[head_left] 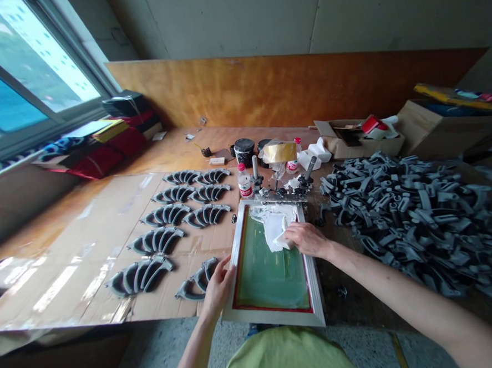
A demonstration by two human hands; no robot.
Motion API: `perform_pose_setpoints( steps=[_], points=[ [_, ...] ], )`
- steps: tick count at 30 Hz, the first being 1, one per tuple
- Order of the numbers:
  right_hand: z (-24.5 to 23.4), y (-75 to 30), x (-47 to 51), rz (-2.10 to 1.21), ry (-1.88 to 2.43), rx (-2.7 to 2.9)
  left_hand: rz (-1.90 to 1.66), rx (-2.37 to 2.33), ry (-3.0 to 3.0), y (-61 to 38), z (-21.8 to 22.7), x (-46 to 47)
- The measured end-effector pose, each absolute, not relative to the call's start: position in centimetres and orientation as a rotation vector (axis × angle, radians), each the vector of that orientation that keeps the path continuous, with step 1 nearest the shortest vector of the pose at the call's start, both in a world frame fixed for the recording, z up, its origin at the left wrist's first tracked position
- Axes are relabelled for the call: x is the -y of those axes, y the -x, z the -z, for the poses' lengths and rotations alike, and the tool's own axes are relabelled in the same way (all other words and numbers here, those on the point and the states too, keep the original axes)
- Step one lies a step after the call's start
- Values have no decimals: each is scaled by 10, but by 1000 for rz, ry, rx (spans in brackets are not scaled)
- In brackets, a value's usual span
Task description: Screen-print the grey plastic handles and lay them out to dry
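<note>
A silk-screen frame (319,290) with an aluminium border and green mesh lies at the table's front edge. White ink (272,227) covers the far part of its mesh. My left hand (219,285) holds the frame's left side, its thumb and fingers at the edge. Over the mesh, my right hand (308,239) is closed on a white ink-smeared scraper (286,238), partly hidden by the fingers. Grey curved plastic parts (197,278) lie just left of my left hand. A metal clamp fixture (282,193) stands at the frame's far end.
Rows of grey curved parts (155,241) rest on cardboard (78,244) at the left. A large heap of grey parts (415,218) fills the right. Behind the frame stand a red-capped bottle (244,181), black tubs (244,152) and a tape roll (279,152); cardboard boxes (438,130) sit back right.
</note>
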State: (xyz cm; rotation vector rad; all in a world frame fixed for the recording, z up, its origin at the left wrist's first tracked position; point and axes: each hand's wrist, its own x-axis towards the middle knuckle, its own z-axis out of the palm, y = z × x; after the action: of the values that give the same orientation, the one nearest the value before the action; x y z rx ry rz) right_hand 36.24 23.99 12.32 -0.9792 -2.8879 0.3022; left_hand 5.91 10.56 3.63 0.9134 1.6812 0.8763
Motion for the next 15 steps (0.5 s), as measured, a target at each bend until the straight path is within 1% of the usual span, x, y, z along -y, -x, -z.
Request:
perform_pose_setpoints(
  steps=[4,7,9,12,15],
  points=[
    [-131,-357,-256,-383,1061,2818,-893,-1671,-904,-60,-41,-105],
    [-118,-347,-250,-267,1131,2680,-916,-1648,-891,-60,-47,-104],
    [-107,-348,-236,-219,1060,2666,-936,-1638,-878,-60,-49,-104],
    [-102,-357,-223,-290,934,2691,-947,-1643,-862,-62,-53,-104],
    [-116,-356,-239,-371,1005,2651,-933,-1633,-834,-64,-61,-105]
  ],
)
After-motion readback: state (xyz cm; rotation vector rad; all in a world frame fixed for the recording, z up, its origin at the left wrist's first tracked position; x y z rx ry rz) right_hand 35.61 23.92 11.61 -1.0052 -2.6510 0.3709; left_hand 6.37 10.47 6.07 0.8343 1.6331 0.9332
